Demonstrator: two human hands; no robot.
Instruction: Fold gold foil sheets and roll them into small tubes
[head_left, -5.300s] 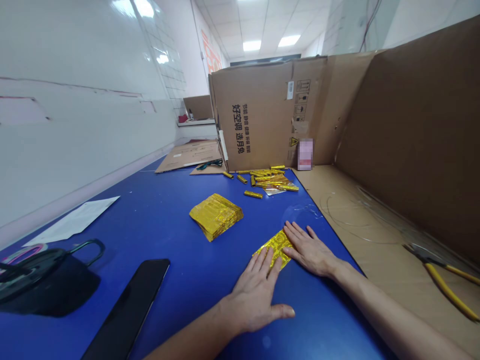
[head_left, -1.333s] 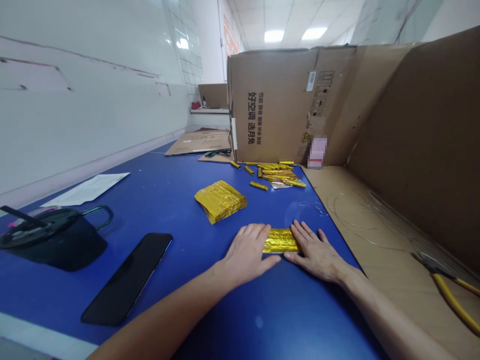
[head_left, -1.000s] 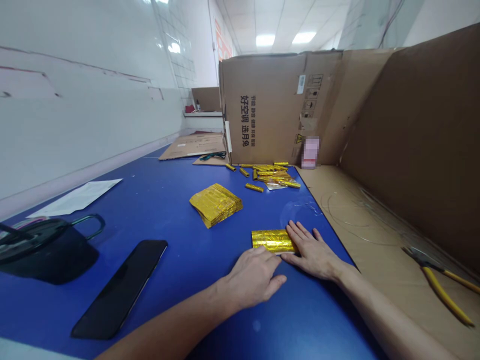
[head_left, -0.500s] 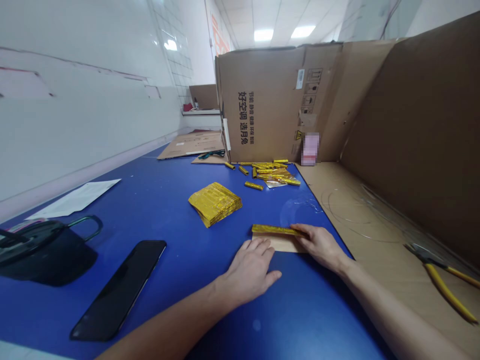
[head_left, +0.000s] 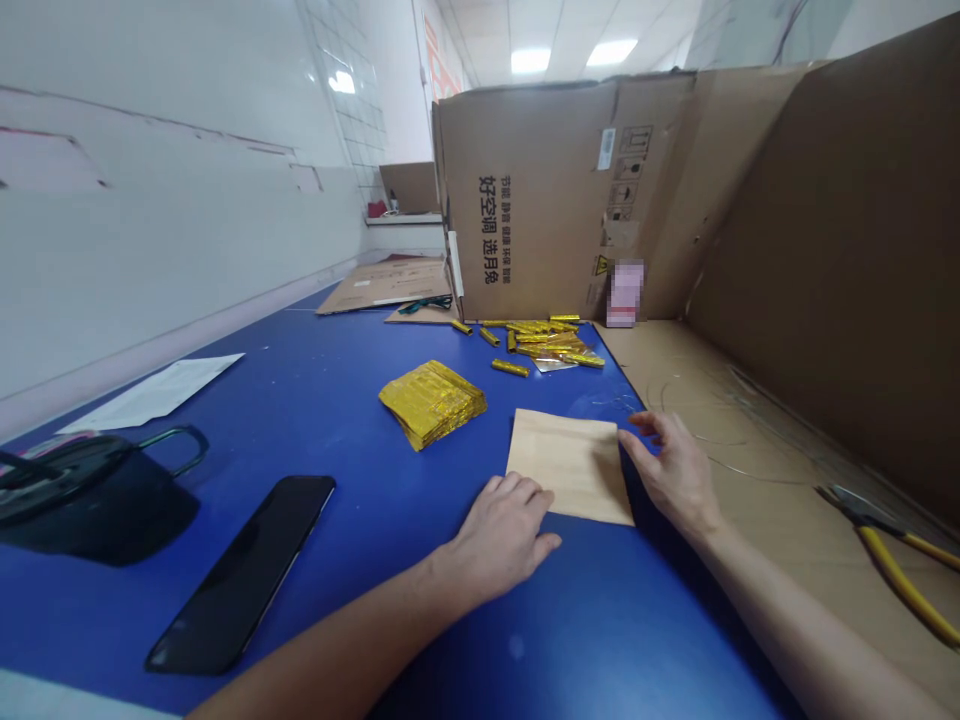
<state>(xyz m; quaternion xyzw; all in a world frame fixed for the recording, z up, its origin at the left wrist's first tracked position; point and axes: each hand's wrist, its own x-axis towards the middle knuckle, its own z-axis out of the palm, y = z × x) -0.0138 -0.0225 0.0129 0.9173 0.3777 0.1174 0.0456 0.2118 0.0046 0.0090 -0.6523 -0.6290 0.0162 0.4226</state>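
Observation:
A square sheet lies flat on the blue table with its plain tan side up. My left hand rests palm down, its fingertips on the sheet's near left corner. My right hand lies along the sheet's right edge, thumb and fingertips touching it, with nothing lifted. A stack of gold foil sheets sits just beyond, to the left. Further back, several small rolled gold pieces lie scattered in front of a cardboard box.
A black phone and a black object with a green handle lie at the near left, a white paper beyond them. Cardboard walls and floors the right side, with thin wire and yellow-handled pliers on it.
The sheet was folded into a narrow gold strip under both hands. My right hand lifted the fold and opened it away from me, and the sheet now lies flat, tan side up.

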